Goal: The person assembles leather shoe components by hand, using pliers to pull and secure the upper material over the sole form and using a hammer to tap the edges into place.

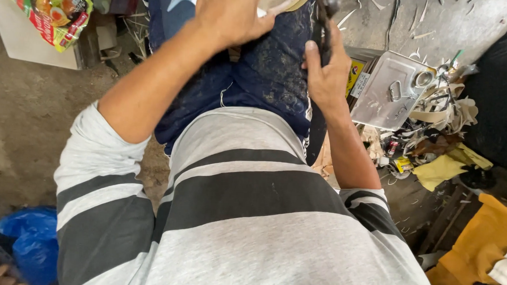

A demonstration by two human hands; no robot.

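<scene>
Left hand (230, 15) presses a pale flat piece (275, 0) onto the lap, fingers curled over it; right hand (323, 72) clenches a dark tool (325, 16) beside it; metal tin (393, 91) lies shut

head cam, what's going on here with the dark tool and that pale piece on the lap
A person in a grey striped shirt sits looking down at their lap, covered in dark blue cloth. The right hand is closed around the handles of a dark metal tool, likely pliers or shears. The left hand presses on a pale flat piece at the knees, mostly out of frame. To the right, a metal tin, scraps and yellow cloth lie on the floor.
</scene>
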